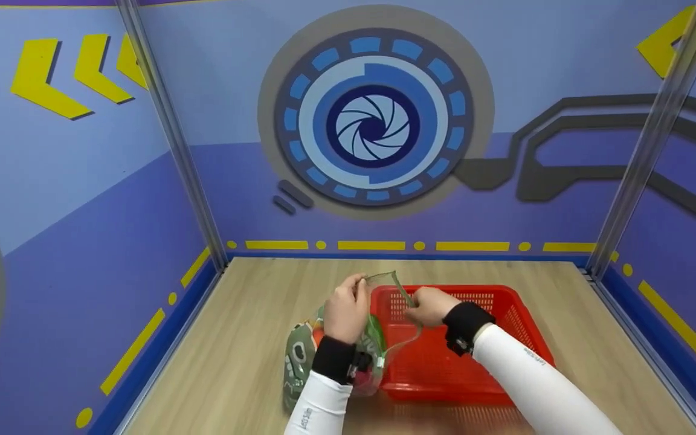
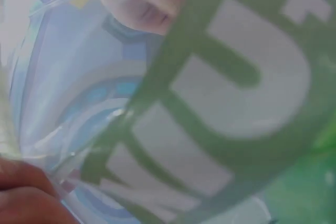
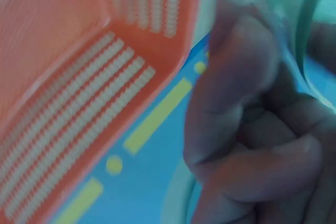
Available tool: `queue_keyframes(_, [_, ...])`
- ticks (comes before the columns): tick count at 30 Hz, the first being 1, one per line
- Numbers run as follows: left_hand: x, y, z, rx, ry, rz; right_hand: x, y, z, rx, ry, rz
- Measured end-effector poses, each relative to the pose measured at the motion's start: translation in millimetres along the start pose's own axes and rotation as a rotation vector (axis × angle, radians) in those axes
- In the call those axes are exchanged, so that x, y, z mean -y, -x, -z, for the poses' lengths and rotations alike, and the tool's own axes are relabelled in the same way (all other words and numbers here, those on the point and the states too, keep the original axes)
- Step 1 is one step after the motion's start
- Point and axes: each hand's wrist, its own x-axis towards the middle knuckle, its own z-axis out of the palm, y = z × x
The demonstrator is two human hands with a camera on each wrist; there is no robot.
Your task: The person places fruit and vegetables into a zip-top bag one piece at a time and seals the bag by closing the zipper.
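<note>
A plastic bag [image 1: 299, 356], part clear and part green with pale printing, stands at the left of the red basket. Orange, green and pinkish things show inside it. My left hand [image 1: 346, 308] is over the bag and pinches one side of its raised mouth. The right hand [image 1: 432, 305] pinches the opposite side, above the basket, so the mouth spreads in a loop between both hands. Large pale letters on the green film [image 2: 220, 66] fill much of the left wrist view. Curled right fingers [image 3: 231, 93] show close up at the bag's edge in the right wrist view.
The red plastic basket [image 1: 451, 362] with slotted sides sits on the wood-grain table [image 1: 251, 314], right beside the bag. Blue and purple printed panels [image 1: 227, 193] enclose the table at the back and sides, with metal posts [image 1: 176, 139] at the corners.
</note>
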Motion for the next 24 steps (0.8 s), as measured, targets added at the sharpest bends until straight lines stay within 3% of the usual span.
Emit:
queue_keyframes(3, [1.8, -8.8, 9.6, -0.022, -0.005, 0.003, 11, -5, 3.4, -0.002, -0.095, 0.089])
queue_keyframes(8, [7.3, -29.6, 34.8, -0.088, 0.009, 0.061, 49, -11, 4.8, -0.057, -0.243, 0.2])
queue_keyframes(12, [14.9, -40.7, 53.3, -0.131, 0.105, 0.139, 72, -18, 0.7, -0.126, -0.407, 0.262])
queue_keyframes(14, [20.4, -41.8, 58.5, -0.121, 0.179, 0.189, 78, -22, -2.4, -0.145, -0.475, 0.267])
queue_keyframes(19, [34.2, -28.9, 63.6, -0.012, 0.311, 0.255, 75, -31, -8.6, -0.145, -0.578, 0.221])
queue_keyframes(22, [38.1, -8.8, 68.3, 0.036, 0.383, 0.243, 71, -34, -8.5, -0.143, -0.603, 0.226])
queue_keyframes(24, [37.8, 10.7, 72.7, 0.04, 0.408, 0.199, 69, -35, -7.9, -0.136, -0.609, 0.236])
